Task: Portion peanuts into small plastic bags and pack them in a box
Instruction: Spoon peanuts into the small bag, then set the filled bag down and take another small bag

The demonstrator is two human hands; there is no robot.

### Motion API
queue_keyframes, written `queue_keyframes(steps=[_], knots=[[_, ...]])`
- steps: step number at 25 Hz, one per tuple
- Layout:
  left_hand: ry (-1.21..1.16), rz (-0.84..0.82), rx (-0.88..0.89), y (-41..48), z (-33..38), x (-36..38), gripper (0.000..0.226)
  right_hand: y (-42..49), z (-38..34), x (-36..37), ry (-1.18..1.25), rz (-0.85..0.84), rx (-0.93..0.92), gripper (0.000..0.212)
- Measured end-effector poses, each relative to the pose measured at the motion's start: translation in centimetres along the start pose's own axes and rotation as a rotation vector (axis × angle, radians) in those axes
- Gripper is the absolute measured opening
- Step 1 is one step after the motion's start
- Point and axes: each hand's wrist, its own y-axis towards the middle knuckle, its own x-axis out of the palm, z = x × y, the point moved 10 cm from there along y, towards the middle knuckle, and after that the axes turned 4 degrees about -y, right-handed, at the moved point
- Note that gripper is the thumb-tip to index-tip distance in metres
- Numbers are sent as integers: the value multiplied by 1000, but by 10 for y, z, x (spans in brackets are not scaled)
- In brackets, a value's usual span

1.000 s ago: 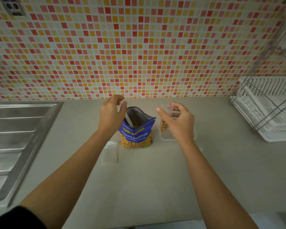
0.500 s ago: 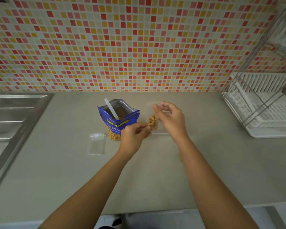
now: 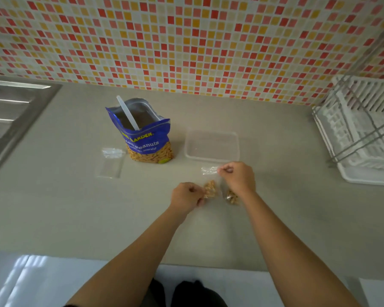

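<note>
Between left fingers (image 3: 197, 196) and right fingers (image 3: 224, 169), small peanut bag (image 3: 210, 189), near box (image 3: 211, 145)

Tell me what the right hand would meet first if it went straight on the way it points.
Likely the clear plastic box: the right hand, pinching the top of a small bag, points away and slightly left, and the box's near rim lies just beyond. Depth is unclear.

counter (image 3: 75, 207) matt smooth | sink (image 3: 11, 111) brushed metal | box (image 3: 212, 145) clear plastic | peanut bag (image 3: 146, 138) glossy foil
</note>
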Motion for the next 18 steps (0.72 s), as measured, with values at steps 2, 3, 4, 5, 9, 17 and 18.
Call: queue_keyframes(steps=[2,3,4,5,9,17,18], knots=[[188,70,76,3,5,5,15,4,11,6,-78,34,11,14],[268,101,112,4,8,7,14,6,15,9,-113,44,7,14],[335,124,141,5,9,9,14,7,18,12,-144,47,4,14],[391,138,167,5,11,10,15,7,20,15,-177,47,3,14],[603,132,191,3,15,15,42,4,15,12,-255,108,-47,20],[597,311,217,-1,28,-114,34,-27,-63,33,-94,144,-150,19],[594,332,209,0,28,-134,32,-32,-79,51,-85,104,-189,18]])
